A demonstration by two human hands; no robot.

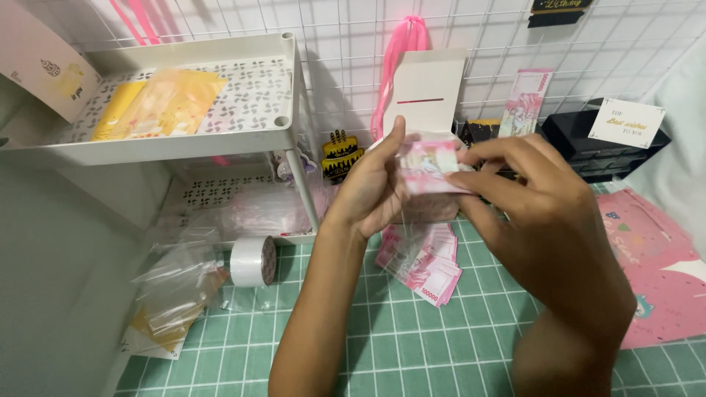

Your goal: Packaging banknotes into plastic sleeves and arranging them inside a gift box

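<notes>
Above the tabletop [412, 345], both your hands pinch the pink note [429, 167]; keep your grip gentle and the edges even.

Held note [430, 167]: a pink banknote, folded or bundled small, pinched flat between both hands — its long edge roughly level, its printed face turned up toward the wearer.
Grip: left hand [371, 190] pinches its left end, thumb up along the edge; right hand [533, 213] covers its right end, fingertips on top.
Sleeve [412, 228]: clear plastic film hangs down from the note, just under the grip — thin, see-through, hard to trace.
Stack [425, 262]: more pink notes, fanned loosely, lying directly below the grip on the green grid mat [382, 331], apart from both hands.
</notes>
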